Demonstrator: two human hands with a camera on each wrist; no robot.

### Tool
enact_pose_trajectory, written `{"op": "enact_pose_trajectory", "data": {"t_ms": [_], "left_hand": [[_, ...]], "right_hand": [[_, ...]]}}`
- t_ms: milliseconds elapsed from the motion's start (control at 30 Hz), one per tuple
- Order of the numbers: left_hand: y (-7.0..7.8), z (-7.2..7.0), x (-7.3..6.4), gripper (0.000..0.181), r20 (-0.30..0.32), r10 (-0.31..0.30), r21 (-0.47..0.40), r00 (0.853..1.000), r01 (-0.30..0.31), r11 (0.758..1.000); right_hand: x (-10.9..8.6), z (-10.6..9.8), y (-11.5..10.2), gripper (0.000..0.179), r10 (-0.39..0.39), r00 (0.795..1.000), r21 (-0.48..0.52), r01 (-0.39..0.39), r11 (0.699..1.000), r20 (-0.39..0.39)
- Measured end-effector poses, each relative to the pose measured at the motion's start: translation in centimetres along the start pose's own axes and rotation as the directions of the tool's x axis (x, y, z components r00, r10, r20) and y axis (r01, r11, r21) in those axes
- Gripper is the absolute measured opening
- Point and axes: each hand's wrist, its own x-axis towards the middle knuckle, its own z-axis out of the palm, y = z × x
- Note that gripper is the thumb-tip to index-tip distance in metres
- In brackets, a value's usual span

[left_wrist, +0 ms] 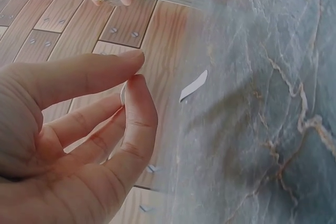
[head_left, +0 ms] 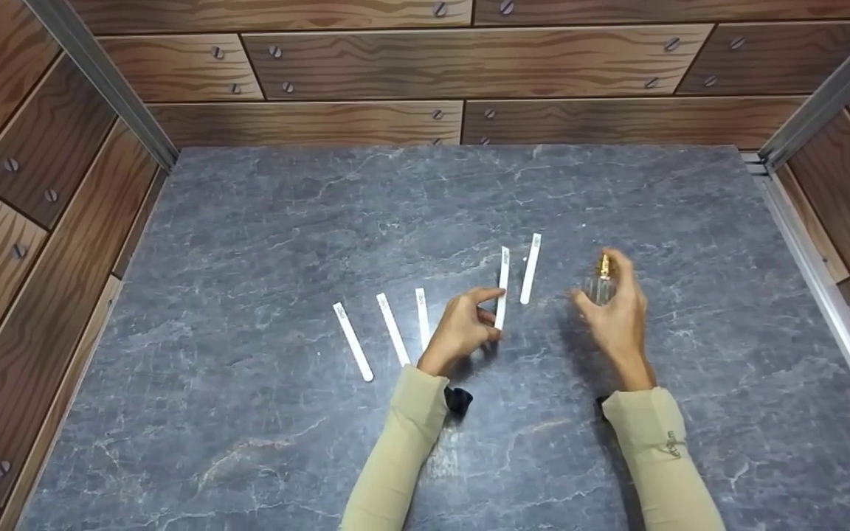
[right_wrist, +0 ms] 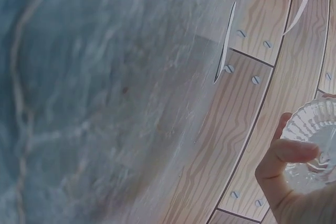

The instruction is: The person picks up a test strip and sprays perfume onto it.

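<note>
My left hand (head_left: 463, 324) pinches a white paper test strip (head_left: 504, 271), held raised with its printed end pointing away from me. In the left wrist view the strip is mostly hidden behind the fingers. To the right, my right hand (head_left: 623, 321) grips a clear glass perfume bottle (head_left: 597, 290) with a gold spray top (head_left: 604, 266). The index finger lies at that top, and the thumb is against the glass. From the right wrist view, the ribbed round base of the bottle (right_wrist: 304, 121) shows. The bottle and held strip are apart.
Several more white strips lie on the grey marbled table (head_left: 248, 236): one strip (head_left: 531, 269) right of the held one, others (head_left: 353, 341) left of my left hand. Wood-patterned walls (head_left: 395, 66) enclose the back and sides, with a metal rail (head_left: 831, 295) at right.
</note>
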Motion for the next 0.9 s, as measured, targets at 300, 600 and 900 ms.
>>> {"op": "enact_pose_trajectory", "data": {"t_ms": [300, 600, 900], "left_hand": [[-0.7, 0.2, 0.6, 0.064, -0.018, -0.022, -0.006, 1.0, 0.022, 1.0], [-0.6, 0.3, 1.6, 0.06, -0.039, -0.046, 0.002, 0.998, 0.046, 0.999], [-0.9, 0.7, 2.8, 0.049, -0.034, -0.058, -0.01, 0.998, 0.058, 0.998]], "right_hand": [[-0.1, -0.4, 0.1, 0.065, 0.0, 1.0, 0.003, 0.0, 1.0, -0.001], [-0.1, -0.2, 0.1, 0.066, 0.014, 1.0, 0.019, -0.014, 1.0, -0.004], [0.2, 0.0, 0.1, 0.066, 0.028, 1.0, 0.017, -0.028, 0.999, 0.007]]}}
